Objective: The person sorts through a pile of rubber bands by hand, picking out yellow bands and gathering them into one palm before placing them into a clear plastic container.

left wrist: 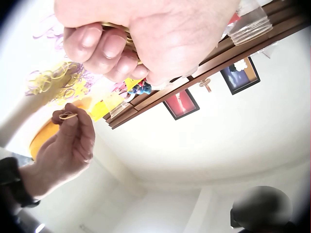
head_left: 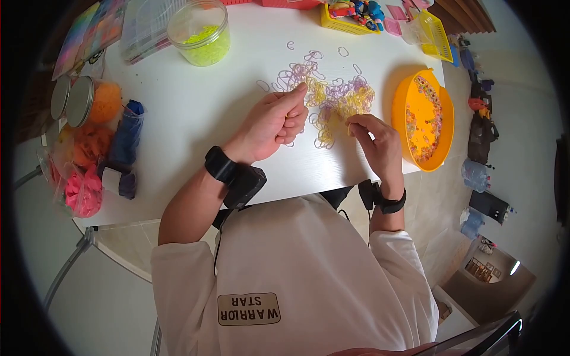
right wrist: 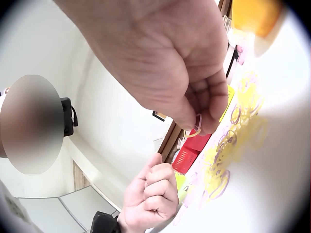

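Small purple and yellow rubber bands lie in a loose pile (head_left: 347,101) on the white table. My left hand (head_left: 270,121) is curled into a fist at the pile's near left side, thumb on top. In the left wrist view, bits of yellow rubber bands (left wrist: 129,42) show between its palm and curled fingers; the rest of them is hidden. At the near right edge of the pile, my right hand (head_left: 377,142) pinches a few rubber bands (right wrist: 193,132) between thumb and fingertips. A yellow and a purple loop stick out from that pinch in the right wrist view.
A yellow bowl (head_left: 399,118) with small beads stands right of the pile. Behind the left hand is a clear jar (head_left: 208,54) of lime-green pieces. Jars and bags (head_left: 95,148) line the left edge. Yellow basket (head_left: 350,25) of toys at the back.
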### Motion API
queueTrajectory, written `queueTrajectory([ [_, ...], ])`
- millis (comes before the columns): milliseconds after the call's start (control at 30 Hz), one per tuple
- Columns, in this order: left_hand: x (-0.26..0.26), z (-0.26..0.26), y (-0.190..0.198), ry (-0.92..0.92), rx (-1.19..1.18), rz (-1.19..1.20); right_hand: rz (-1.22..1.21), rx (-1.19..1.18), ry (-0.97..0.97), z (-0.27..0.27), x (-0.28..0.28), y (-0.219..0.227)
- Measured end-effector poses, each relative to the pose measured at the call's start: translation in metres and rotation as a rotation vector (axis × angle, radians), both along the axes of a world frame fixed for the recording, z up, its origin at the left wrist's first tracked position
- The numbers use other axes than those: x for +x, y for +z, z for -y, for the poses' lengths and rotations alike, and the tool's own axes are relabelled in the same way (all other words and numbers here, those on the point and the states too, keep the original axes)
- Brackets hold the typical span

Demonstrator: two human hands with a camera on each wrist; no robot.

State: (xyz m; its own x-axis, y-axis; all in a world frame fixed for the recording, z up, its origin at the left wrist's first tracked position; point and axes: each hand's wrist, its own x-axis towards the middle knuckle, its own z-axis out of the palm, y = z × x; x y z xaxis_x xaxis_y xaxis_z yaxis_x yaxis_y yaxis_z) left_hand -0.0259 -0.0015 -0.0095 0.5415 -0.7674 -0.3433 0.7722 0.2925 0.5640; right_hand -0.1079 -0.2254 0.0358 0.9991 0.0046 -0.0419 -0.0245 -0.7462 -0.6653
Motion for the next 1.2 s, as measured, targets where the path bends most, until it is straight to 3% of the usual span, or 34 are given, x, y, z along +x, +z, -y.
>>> queueTrajectory([
  [533,-0.002,0.000,-0.004,-0.027,-0.061,0.003,0.028,0.007,0.030,-0.009,0.004,0.004],
  [733,-0.001,0.000,-0.005,-0.019,-0.065,-0.001,0.096,-0.181,0.019,-0.002,0.005,0.002],
  [833,-0.001,-0.001,-0.001,0.005,-0.048,-0.001,0.201,-0.303,0.102,0.008,0.007,-0.008],
  [1200,0.001,-0.001,0.001,0.036,-0.019,-0.024,0.171,-0.342,0.230,0.001,0.002,-0.020],
])
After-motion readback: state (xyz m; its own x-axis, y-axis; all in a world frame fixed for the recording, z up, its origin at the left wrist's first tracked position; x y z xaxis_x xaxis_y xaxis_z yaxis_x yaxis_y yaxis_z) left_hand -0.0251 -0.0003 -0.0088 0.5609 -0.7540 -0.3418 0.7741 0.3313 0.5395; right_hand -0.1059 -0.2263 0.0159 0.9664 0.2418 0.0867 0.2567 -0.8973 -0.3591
